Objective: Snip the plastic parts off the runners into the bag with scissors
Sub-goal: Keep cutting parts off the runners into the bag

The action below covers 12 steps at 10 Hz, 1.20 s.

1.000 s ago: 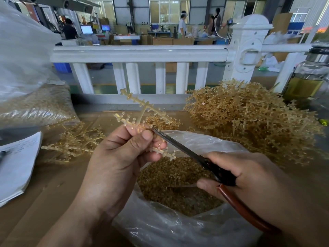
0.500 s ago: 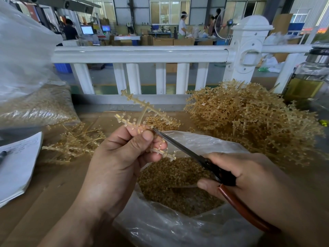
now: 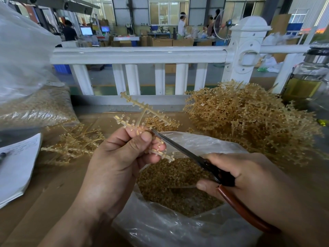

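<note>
Runner [image 3: 142,120] pinched by left hand [image 3: 115,164]; scissors [image 3: 204,163] (right hand [image 3: 249,179]) touching it.

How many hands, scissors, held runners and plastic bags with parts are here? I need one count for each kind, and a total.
Hands: 2, left hand, right hand
Pairs of scissors: 1
Held runner: 1
Bags with parts: 2, front bag, side bag
Total: 6

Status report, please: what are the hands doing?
Left hand pinches tan plastic runner. Right hand grips red-handled scissors, tips at runner, over clear plastic bag. Nothing blocking.
</note>
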Tool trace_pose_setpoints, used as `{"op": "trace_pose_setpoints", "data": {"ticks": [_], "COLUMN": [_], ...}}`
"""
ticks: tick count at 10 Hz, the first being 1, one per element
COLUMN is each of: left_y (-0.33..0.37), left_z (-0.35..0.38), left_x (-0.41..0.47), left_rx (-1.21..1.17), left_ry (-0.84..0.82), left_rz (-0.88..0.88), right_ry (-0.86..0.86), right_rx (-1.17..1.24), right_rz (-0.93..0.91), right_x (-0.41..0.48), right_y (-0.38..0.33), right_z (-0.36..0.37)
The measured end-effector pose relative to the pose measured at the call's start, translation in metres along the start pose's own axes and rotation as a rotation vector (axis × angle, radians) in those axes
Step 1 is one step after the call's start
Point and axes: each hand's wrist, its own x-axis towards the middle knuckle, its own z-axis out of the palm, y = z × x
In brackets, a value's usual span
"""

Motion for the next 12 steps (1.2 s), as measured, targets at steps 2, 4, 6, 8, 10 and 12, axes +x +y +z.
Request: {"op": "trace_pose_setpoints", "data": {"ticks": [2,4,6,8,10,12], "left_y": [-0.0021,-0.0023,0.0010,-0.0010,-0.0024,-0.0023], "left_z": [-0.0020,-0.0025,-0.0021,-0.0008,0.0009,0.0009], "left_x": [0.0007,0.0007,-0.0006,-0.0012,-0.0018,-0.0023], "left_rx": [0.013,0.007,-0.013,0.049,0.062,0.061], "left_ry": [-0.008,-0.011,-0.048,-0.053,-0.050,-0.054], "left_rz": [0.002,-0.001,0.010,0.033,0.032,0.031], "right_ry": [-0.014,-0.010,0.017,0.028,0.035,0.019], "right_rx": [-0.011,-0.009,-0.002,0.015,-0.007,-0.010], "right_rz": [-0.002,0.006,-0.021,-0.029,-0.031,-0.025], "right_x": [0.0006,-0.0001,-0.0005,-0.0004,0.0002,-0.0005], "right_y": [0.0015,0.0020,0.0023,0.0022,0.0014,0.0000], "right_z": [0.0003,0.0003,0.0031,0.0033,0.0014,-0.0015]}}
